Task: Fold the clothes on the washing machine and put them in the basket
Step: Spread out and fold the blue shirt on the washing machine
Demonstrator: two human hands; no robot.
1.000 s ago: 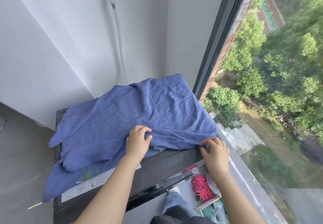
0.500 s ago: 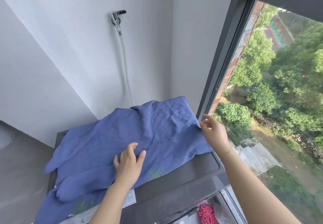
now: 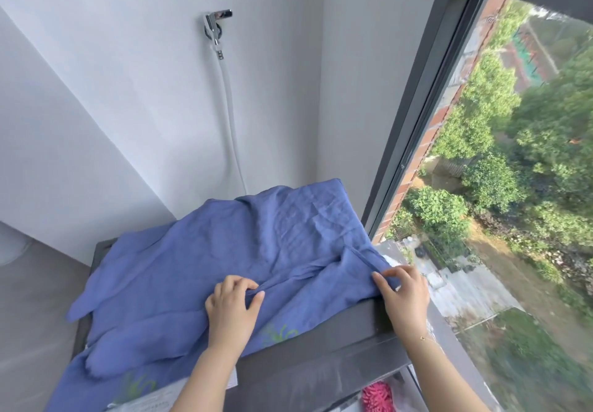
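Both hands pinch blue garment (image 3: 224, 251) hem: left hand (image 3: 232, 305), right hand (image 3: 402, 292). Uneven pull risks skewing fold.

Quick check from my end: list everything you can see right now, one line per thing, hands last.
garment: one, blue with green print near its front edge, spread over the washer top, left part hanging off the side
washer: one, dark grey, under the garment, beside the window
label: one, white, on the washer front edge, partly covered by the garment
tap: one, chrome, on the white wall
hose: one, white, running down from the tap behind the washer
window: one, dark frame, right, trees outside
pink item: one, fluffy, below the washer at bottom right
left hand: pinches a fold mid-garment
right hand: pinches the garment's right edge
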